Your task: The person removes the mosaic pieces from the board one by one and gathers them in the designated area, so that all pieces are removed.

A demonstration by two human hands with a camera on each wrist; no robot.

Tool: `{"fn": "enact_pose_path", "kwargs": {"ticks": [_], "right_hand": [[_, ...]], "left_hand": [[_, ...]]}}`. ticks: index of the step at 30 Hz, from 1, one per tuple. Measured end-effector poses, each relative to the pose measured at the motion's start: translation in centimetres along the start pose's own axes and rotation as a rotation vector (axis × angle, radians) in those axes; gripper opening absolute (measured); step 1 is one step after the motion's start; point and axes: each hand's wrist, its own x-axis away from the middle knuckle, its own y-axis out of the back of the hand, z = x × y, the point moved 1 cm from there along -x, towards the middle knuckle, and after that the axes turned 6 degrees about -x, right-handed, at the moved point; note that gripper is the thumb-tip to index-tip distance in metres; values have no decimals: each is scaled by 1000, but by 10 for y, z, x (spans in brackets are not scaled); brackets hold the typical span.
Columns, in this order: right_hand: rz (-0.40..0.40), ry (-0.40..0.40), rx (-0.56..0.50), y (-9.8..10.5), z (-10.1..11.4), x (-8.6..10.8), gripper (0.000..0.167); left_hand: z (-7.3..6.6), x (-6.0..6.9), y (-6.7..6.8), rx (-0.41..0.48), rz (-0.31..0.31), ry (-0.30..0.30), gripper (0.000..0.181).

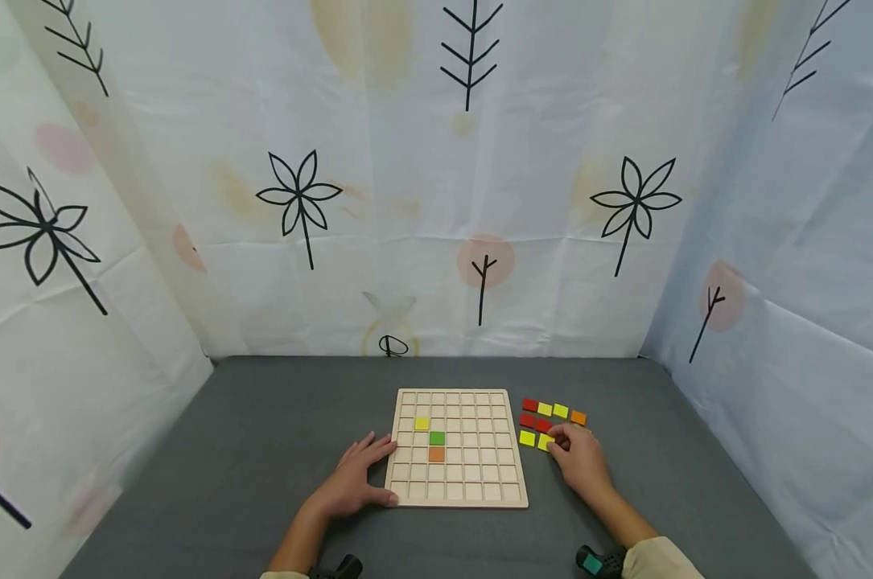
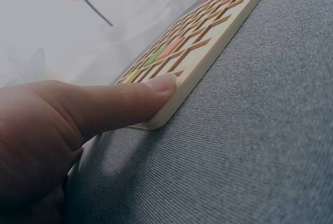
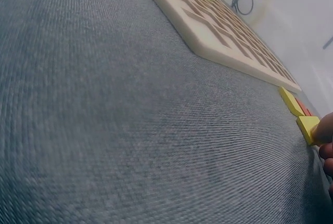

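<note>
A wooden grid board (image 1: 479, 500) lies flat on the grey table. Within its cells sit a yellow tile (image 1: 422, 423), a green tile (image 1: 437, 438) and an orange tile (image 1: 437, 454). My left hand (image 1: 349, 482) rests against the board's left side, fingers spread, with the thumb (image 2: 140, 99) on the near left corner. Right of the board, my right hand (image 1: 582, 462) pinches a yellow square tile (image 3: 308, 128) by its right side; the fingertips are partly hidden. Another yellow tile (image 1: 526, 438) lies just left of it.
Beyond the right hand lie more loose tiles in rough rows: red tiles (image 1: 527, 420), yellow tiles (image 1: 561, 411) and an orange tile (image 1: 578, 417). Grey cloth (image 1: 298, 402) covers the table. A patterned white curtain (image 1: 407, 281) encloses its back and sides.
</note>
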Motion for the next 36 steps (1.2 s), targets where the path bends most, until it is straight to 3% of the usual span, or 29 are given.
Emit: {"fn": "enact_pose_path", "kwargs": {"ticks": [14, 25, 36], "right_hand": [[-6, -29, 15, 0, 2, -1, 11], [-26, 46, -22, -4, 16, -10, 10], [-29, 101, -101, -20, 41, -17, 10]], "left_hand": [[-2, 1, 0, 8, 4, -11, 88], [-2, 1, 0, 4, 11, -3, 89], [-2, 2, 1, 5, 2, -6, 89]]}}
